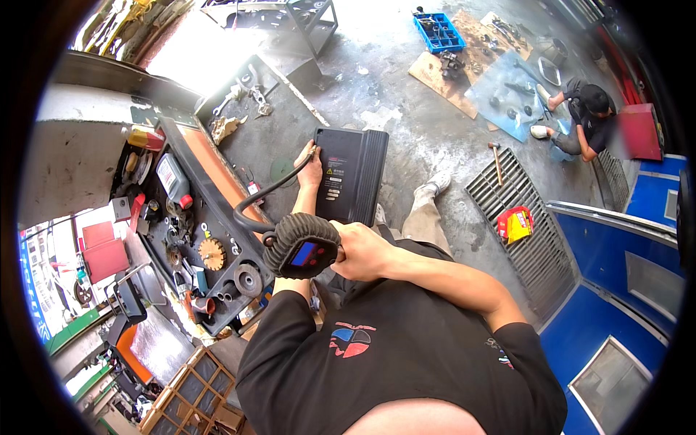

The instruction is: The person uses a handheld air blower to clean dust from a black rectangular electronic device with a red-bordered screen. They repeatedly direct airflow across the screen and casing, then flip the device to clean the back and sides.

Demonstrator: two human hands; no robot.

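Note:
My right hand [362, 251] is closed around the handle side of a digital tire inflator gauge [303, 245] with a ribbed black rubber cover and a lit blue screen. A black hose [250, 206] loops out from the gauge and up to my left hand [310, 168]. The fingers there are closed around the hose's brass-coloured end fitting. That hand is against the left edge of a flat black case [349, 174] with ribbed sides and printed labels. Whether it also grips the case, I cannot tell.
A cluttered workbench [232, 297] at left holds a grey bottle [174, 181], a toothed disc [212, 254] and loose parts. At right, a hammer [498, 163] and red-yellow packet [515, 225] lie on a floor grate [540, 261]. A person [580, 119] sits far right near a blue crate [439, 32].

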